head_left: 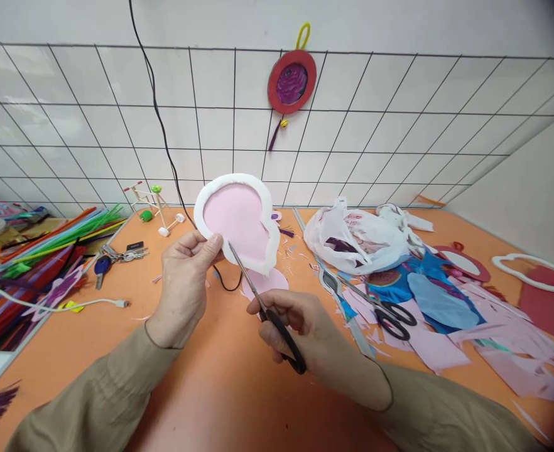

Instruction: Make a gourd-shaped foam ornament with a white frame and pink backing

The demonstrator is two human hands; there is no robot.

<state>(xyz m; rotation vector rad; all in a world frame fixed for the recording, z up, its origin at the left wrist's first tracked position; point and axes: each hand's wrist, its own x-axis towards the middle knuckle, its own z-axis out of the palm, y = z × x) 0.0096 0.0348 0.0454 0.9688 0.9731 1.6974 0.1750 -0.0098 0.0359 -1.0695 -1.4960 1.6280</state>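
Note:
My left hand (185, 282) pinches the lower left rim of a white foam frame (203, 202) with pink paper (234, 216) across its middle. The frame is held upright above the table, its right side notched. In my right hand (300, 326) is a pair of scissors (258, 298) with black handles. Their blades point up and left, and the tips meet the frame's lower rim near my left thumb. Whether the blades are parted I cannot tell. Below the frame, a pink paper piece (277, 280) lies on the orange table (211, 389).
Pipe cleaners (74, 232), keys (130, 253) and a white cable (60, 309) lie left. To the right are a plastic bag (357, 238), a second pair of scissors (390, 317), pink paper scraps (437, 345) and a white frame (536, 258). A red round ornament (272, 85) hangs on the tiled wall.

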